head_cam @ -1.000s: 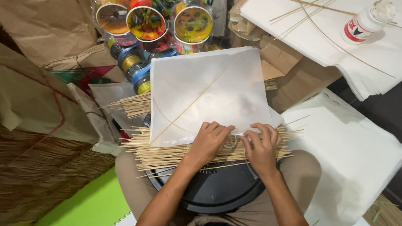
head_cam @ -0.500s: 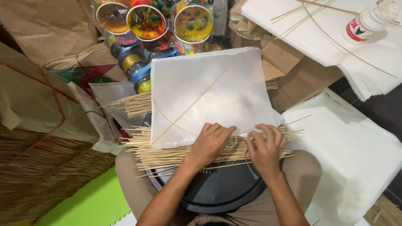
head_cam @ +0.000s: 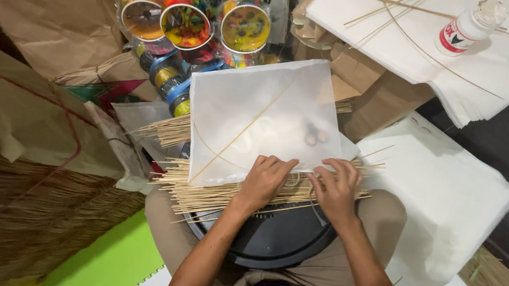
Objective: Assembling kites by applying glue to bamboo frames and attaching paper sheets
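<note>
A white paper kite with thin bamboo sticks glued across it lies over a bundle of bamboo sticks on a black round tray in my lap. My left hand presses its fingers on the kite's near edge. My right hand rests beside it on the same edge, fingers curled over the paper and the sticks beneath. Both hands touch the kite's lower corner.
Colourful string spools in plastic wrap stand behind the kite. A stack of white paper lies to the right, another stack with sticks and a white glue bottle at the top right. Brown paper and straw bundles fill the left.
The hands stay at the kite's near edge; the fingers have shifted only slightly along the paper.
</note>
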